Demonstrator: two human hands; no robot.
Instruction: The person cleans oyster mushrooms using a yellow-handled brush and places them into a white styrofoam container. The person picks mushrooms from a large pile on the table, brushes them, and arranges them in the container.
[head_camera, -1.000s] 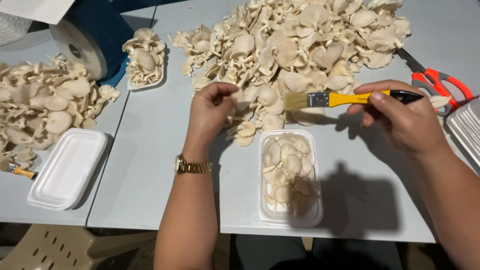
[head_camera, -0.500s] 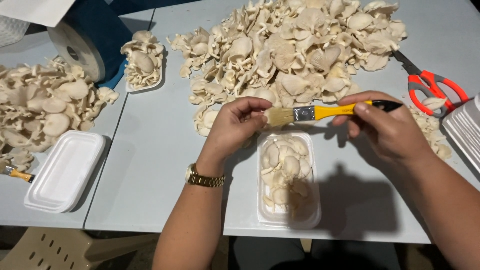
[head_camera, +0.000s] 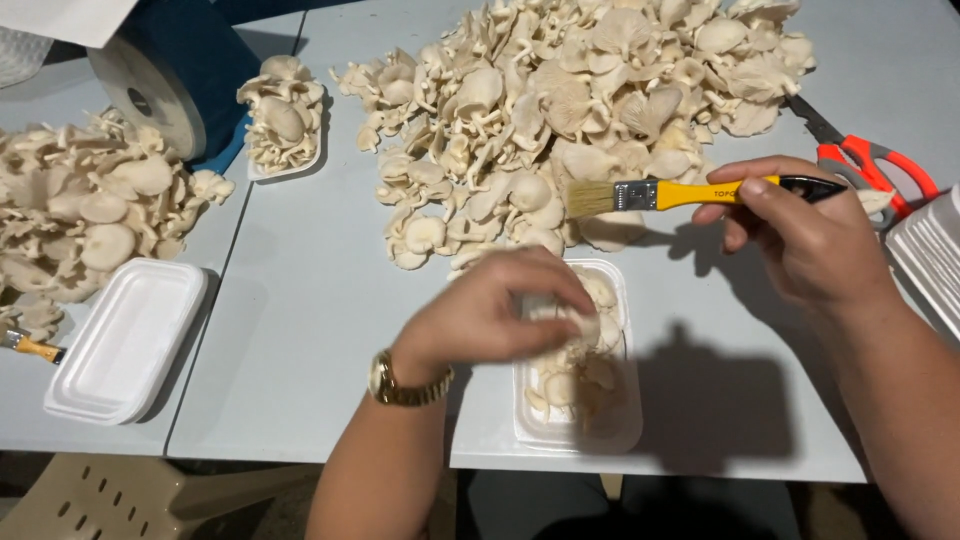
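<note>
Right under the left hand (head_camera: 500, 320) sits a white foam tray (head_camera: 580, 430), already holding a layer of pale oyster mushrooms. The fingers are curled together around one mushroom (head_camera: 578, 322), pinching it just above the tray's far half. It's a bit motion-blurred, so I can't say exactly how the fingertips sit. There's a gold watch (head_camera: 400, 380) on that wrist.

Off to the side, the right hand (head_camera: 800, 245) pinches a yellow-handled brush (head_camera: 690, 192) near its dark tail end, thumb on top and fingers folded under. The bristles point back toward the left hand and hang above the table, so I'd guess the dirty end is being kept off the surface.

Just past the brush bristles is the big loose mushroom pile (head_camera: 570, 90), close enough to grab from. Red-handled scissors (head_camera: 870, 165) lie beyond the right knuckles.
</note>
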